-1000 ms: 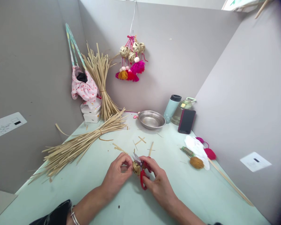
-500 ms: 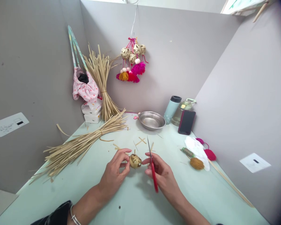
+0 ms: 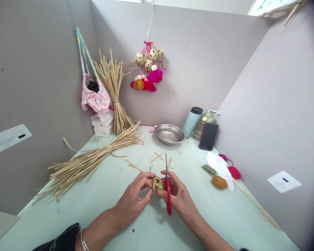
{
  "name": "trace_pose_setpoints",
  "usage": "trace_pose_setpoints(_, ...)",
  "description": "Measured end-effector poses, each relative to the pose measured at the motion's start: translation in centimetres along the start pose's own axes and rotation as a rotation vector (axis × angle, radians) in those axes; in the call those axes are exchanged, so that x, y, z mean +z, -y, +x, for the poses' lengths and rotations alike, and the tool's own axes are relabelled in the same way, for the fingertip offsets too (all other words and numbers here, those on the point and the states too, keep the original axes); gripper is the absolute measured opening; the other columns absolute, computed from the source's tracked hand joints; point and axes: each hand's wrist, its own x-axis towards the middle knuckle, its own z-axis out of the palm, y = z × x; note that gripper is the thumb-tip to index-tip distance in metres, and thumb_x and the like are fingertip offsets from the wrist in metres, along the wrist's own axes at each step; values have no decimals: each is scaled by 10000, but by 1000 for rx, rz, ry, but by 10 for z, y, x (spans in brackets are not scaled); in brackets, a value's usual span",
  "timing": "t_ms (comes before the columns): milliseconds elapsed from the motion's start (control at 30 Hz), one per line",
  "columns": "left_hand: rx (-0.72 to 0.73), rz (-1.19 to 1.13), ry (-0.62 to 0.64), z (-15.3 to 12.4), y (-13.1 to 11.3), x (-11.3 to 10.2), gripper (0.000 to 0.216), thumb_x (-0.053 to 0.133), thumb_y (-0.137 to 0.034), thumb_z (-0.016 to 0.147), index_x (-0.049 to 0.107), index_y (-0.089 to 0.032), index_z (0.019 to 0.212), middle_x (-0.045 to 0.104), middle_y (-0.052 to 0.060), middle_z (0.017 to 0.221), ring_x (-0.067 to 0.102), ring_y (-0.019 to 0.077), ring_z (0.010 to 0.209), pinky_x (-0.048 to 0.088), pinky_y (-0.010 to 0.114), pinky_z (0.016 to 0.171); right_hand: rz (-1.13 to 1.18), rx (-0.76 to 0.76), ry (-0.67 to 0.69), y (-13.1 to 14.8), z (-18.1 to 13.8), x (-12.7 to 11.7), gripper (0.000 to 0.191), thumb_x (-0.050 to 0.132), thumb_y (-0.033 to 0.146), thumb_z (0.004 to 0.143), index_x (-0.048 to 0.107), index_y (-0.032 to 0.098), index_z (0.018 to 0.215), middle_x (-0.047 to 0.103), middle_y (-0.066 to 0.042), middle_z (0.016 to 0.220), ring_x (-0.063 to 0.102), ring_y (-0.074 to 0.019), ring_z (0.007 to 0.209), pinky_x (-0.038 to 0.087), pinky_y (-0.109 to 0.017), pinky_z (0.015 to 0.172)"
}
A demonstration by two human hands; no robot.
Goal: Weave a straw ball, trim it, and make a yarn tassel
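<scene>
My left hand (image 3: 132,198) pinches a small woven straw ball (image 3: 157,183) between thumb and fingers, just above the pale green table (image 3: 120,216). My right hand (image 3: 179,197) is closed round red-handled scissors (image 3: 168,195), whose blades are together and point away from me. Its fingertips also touch the right side of the ball. The two hands meet at the ball near the table's middle front.
A tied bundle of straw strips (image 3: 91,160) lies at the left, another stands in the corner (image 3: 115,90). Cut straw bits (image 3: 157,157), a steel bowl (image 3: 169,134), a tumbler (image 3: 192,120), a phone (image 3: 208,136) and yarn tassels (image 3: 219,182) lie behind and to the right. Finished balls hang on the wall (image 3: 148,66).
The scissors were cutting at the ball a second ago, then drew away with blades upright. Now both hands have come back together and the right fingertips touch the ball.
</scene>
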Motion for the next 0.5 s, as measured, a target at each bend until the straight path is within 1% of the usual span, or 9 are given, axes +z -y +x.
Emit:
trace_pose_setpoints(100,-46,-84,-3,-1,0,0,121,518,-122,860,495,-229,912,547,93,1249,567,202,1113,485,371,951,22,50,-9,1,1,-2,612,847,362,587,533,263,1103,628,11,815,602,-199,712,481,-305,627)
trace_pose_setpoints(167,-54,-88,-11,-1,0,-1,98,525,-134,869,505,-228,884,560,80,1222,568,200,1108,480,368,954,41,62,4,4,-1,-1,595,832,384,614,526,260,1108,619,15,793,582,-176,661,457,-278,569)
trace_pose_setpoints(267,-36,-47,-20,-1,0,-1,96,515,-155,890,531,-218,819,586,72,1171,571,204,1094,470,376,957,80,69,26,8,-5,1,539,798,389,674,522,250,1115,618,9,812,562,-147,639,434,-254,544)
trace_pose_setpoints(367,-35,-111,-31,-1,-2,0,65,519,-162,894,542,-222,898,579,73,1165,568,196,1093,487,372,960,84,65,14,9,-6,2,532,801,396,670,531,245,1103,620,6,821,562,-146,646,428,-247,534)
trace_pose_setpoints(500,-44,-207,-46,0,-5,1,99,531,-176,897,548,-227,980,565,65,1160,562,186,1102,499,355,974,42,35,-5,6,-5,1,553,809,392,653,534,251,1111,648,-16,880,600,-186,731,455,-265,564)
